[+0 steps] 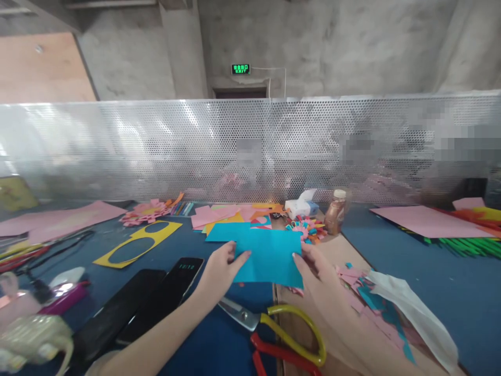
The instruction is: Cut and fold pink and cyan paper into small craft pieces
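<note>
A sheet of blue paper (270, 256) is held up between my two hands above the table. My left hand (225, 266) pinches its left edge, thumb in front. On the opposite edge, my right hand (315, 269) grips it the same way. Behind the sheet's upper left lies another blue paper piece (225, 232). Scissors (250, 318) with one yellow and one red handle lie below the sheet, partly hidden by my right arm.
Two black phones (168, 292) lie left, near a yellow sheet with cut-out holes (148, 241). A pink paper flower (148, 211), tissue pack (301, 208) and brown bottle (335, 213) stand farther back. Paper scraps (376, 308) cover cardboard at right. A perforated metal screen (176, 151) borders the table.
</note>
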A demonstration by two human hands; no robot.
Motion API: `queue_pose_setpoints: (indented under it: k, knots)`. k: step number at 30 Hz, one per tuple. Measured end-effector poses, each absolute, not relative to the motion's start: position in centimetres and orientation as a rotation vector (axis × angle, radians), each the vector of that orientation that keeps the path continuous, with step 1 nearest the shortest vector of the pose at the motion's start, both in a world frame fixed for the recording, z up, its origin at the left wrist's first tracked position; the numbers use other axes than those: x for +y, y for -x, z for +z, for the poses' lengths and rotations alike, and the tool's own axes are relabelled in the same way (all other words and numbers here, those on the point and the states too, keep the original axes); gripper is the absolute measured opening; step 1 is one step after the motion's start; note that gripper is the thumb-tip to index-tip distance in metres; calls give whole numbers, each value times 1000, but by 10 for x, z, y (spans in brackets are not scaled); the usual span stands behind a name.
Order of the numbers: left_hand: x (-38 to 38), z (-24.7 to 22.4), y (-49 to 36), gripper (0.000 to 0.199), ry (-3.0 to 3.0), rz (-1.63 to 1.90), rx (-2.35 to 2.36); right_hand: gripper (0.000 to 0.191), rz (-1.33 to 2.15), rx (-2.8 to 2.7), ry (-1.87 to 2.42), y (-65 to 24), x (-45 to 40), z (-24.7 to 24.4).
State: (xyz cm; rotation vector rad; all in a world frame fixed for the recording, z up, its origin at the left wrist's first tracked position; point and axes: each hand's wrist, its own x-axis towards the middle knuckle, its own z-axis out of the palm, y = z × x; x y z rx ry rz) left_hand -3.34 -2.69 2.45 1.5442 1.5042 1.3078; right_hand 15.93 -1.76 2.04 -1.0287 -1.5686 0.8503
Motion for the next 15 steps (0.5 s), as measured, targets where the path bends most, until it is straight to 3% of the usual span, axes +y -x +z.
queue_pose_setpoints:
  k: [4,9,12,15]
  knots:
    - [-20,29,44,25,-1508,1380,1516,21,620,-1943,1182,-162,-25,35]
    - [-16,32,56,25,-1487,1451,1544,33,261,-2540,987,-167,-49,48]
    - [-14,31,59,27,-1469,1482,1581,44,106,-2587,977,-164,-60,42]
    - [-14,30,59,28,-1429,1508,1585,40,-48,-2631,1035,-154,-68,33]
